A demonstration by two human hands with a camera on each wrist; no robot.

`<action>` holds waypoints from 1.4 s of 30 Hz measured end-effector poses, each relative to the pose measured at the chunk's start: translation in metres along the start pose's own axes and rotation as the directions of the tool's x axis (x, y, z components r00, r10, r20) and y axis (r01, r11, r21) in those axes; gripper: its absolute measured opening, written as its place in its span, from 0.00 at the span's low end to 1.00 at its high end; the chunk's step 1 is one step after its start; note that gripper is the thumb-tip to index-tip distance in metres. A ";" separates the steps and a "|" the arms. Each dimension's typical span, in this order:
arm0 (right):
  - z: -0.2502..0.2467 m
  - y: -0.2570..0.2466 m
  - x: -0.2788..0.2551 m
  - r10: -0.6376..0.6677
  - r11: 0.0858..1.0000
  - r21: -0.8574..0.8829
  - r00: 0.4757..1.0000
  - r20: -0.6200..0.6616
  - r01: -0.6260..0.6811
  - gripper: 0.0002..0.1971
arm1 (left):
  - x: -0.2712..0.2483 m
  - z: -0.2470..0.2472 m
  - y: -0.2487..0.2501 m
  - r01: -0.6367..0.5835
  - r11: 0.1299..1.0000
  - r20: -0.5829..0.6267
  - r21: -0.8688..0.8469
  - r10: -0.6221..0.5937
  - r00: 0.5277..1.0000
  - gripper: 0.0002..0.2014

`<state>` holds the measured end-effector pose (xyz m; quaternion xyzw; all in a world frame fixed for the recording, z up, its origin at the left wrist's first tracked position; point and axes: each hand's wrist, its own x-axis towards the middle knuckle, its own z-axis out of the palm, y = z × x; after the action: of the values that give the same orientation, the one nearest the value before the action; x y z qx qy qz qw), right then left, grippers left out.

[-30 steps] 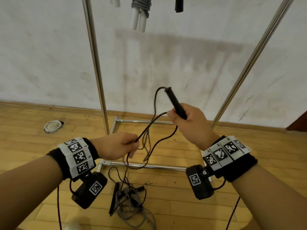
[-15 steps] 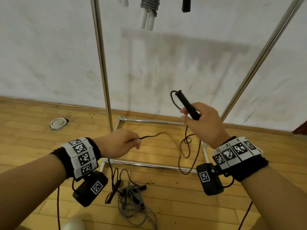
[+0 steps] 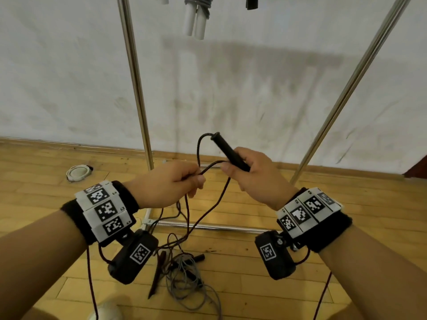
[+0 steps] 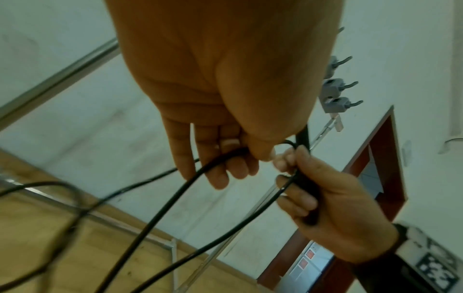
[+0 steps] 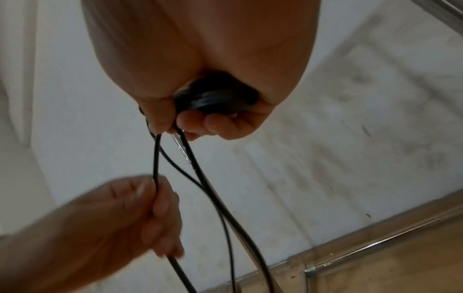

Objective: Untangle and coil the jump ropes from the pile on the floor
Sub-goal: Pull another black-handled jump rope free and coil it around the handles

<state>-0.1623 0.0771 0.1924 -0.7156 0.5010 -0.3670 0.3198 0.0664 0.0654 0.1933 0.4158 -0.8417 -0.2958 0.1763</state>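
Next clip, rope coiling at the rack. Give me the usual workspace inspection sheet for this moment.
Surface: wooden floor, bare planks around the pile.
Job's things: black rope runs from the black handle down to the rope pile, where black and grey cords are still tangled.
Clutter: white round object on the floor near the wall.
Grippers: left hand pinches the black rope; right hand grips the black handle and a loop of rope.
Cables: thin leads hang from both wrist cameras.
Surroundings: metal rack against a scuffed white wall; white handles of a coiled rope hang from above.
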 end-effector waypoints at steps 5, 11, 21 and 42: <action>-0.018 -0.002 0.003 0.015 0.997 0.083 0.987 -0.158 -0.002 0.09 | -0.006 0.009 -0.039 0.119 0.986 0.274 0.113 -0.146 0.951 0.13; -0.041 0.007 0.010 0.032 0.996 0.086 0.950 -0.310 -0.005 0.09 | -0.016 0.014 -0.072 0.189 0.958 0.348 0.214 -0.256 0.902 0.16; -0.014 0.012 0.000 0.002 0.994 -0.107 0.994 -0.105 -0.013 0.08 | -0.005 0.009 -0.018 -0.023 0.984 0.083 0.178 0.008 0.997 0.13; -0.027 0.004 0.005 -0.042 0.997 -0.077 0.954 -0.297 0.020 0.14 | -0.024 0.017 -0.052 0.189 0.972 0.381 0.138 -0.228 0.896 0.13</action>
<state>-0.1860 0.0686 0.2049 -0.6710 0.5452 -0.4573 0.2086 0.1022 0.0660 0.1458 0.4435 -0.8239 -0.3491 -0.0500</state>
